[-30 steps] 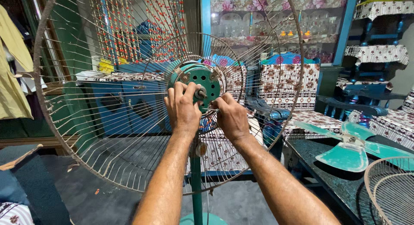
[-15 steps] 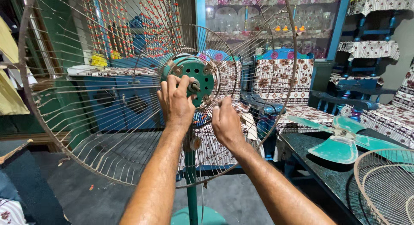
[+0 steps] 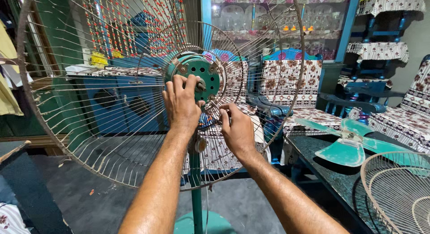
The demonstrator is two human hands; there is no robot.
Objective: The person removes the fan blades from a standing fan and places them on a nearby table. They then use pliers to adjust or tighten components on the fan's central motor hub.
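Both hands work at the hub of a stripped pedestal fan.

The left hand closes its grip on the green round perforated motor housing at the centre of the rusty wire rear guard; the right hand pinches the guard wires just below. A teal fan blade and second wire guard lie on the dark counter to the right.

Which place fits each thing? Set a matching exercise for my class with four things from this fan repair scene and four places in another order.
Things:
1. left hand
2. right hand
3. fan blade
4. loose wire guard

Places:
A. lying flat on the dark table
B. on the green motor hub
C. bottom right corner
D. just below the hub, at the wire grille

Pairs: 1-B, 2-D, 3-A, 4-C
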